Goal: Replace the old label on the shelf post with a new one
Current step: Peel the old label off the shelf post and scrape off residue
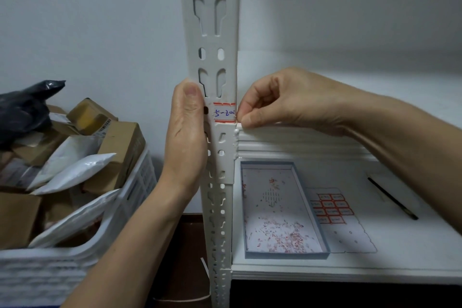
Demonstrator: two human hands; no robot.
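Left hand wraps the white shelf post from its left side, thumb pressed flat on the front. Just right of that thumb sits a red-bordered label with blue handwriting. Right hand pinches the label's right edge at the post's corner. Below that hand, a label sheet lies beside a shallow box and a pen.

A single head-worn wide-angle view looks forward and slightly down, very close to the white shelf post, which runs up the frame's middle. The lower shelf lies right, a crate of parcels left.
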